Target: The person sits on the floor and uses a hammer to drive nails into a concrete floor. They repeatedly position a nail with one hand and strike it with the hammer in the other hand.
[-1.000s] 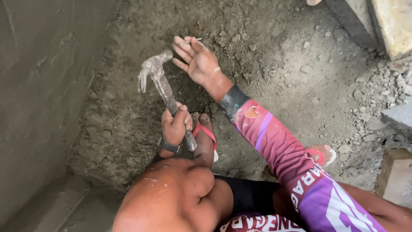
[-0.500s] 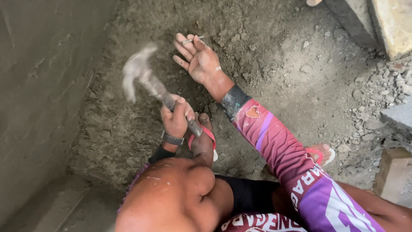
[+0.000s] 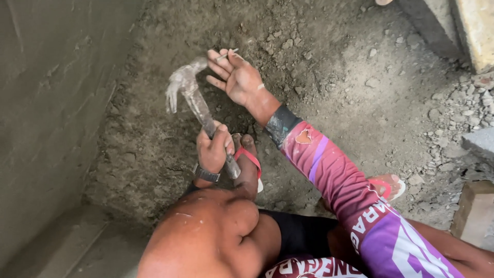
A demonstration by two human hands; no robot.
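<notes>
Two hands: left hand (image 3: pixel 212 150) grips hammer (image 3: pixel 191 98); right hand (image 3: pixel 237 77) pinches nail (image 3: pixel 227 54).

- The left hand (image 3: pixel 213 152) grips a claw hammer (image 3: pixel 188 92); at nine o'clock the grey wall (image 3: pixel 46 103) closes that side off.
- At twelve o'clock lies open dirt ground (image 3: pixel 319 67).
- At three o'clock the right hand (image 3: pixel 239 77), pinching a nail (image 3: pixel 226 54), blocks the way.
- At six o'clock the person's knee (image 3: pixel 216 237) and sandalled foot (image 3: pixel 247 159) crowd in.
- Rubble (image 3: pixel 458 108) and a block (image 3: pixel 476 213) sit well apart at four o'clock.
</notes>
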